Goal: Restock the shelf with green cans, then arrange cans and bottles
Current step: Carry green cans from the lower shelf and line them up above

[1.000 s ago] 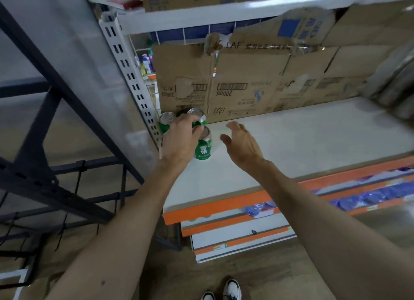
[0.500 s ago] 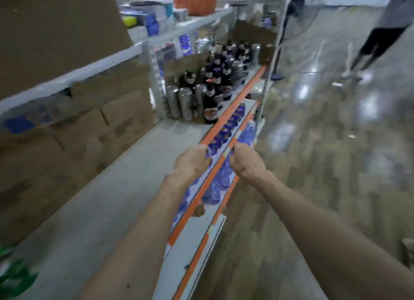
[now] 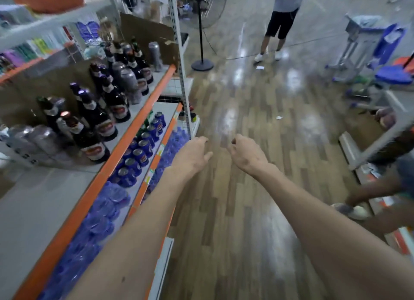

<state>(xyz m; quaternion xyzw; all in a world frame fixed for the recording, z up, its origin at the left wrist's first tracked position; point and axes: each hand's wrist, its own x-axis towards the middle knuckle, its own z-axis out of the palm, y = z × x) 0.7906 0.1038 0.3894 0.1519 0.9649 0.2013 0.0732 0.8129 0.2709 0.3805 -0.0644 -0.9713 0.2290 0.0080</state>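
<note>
Floor: shiny wood floor (image 3: 235, 210) under both hands.
Green cans: none to see here.
Bottles: dark bottles (image 3: 91, 142) crowd the shelf (image 3: 33, 199) by its edge.
Left hand (image 3: 193, 154): loose, empty.
Right hand (image 3: 245, 157): loose, empty.
Danger: a swinging arm could knock the bottles off.

Empty hands (image 3: 192, 157) hover beside the shelf (image 3: 33, 210) of bottles (image 3: 89, 140).
</note>
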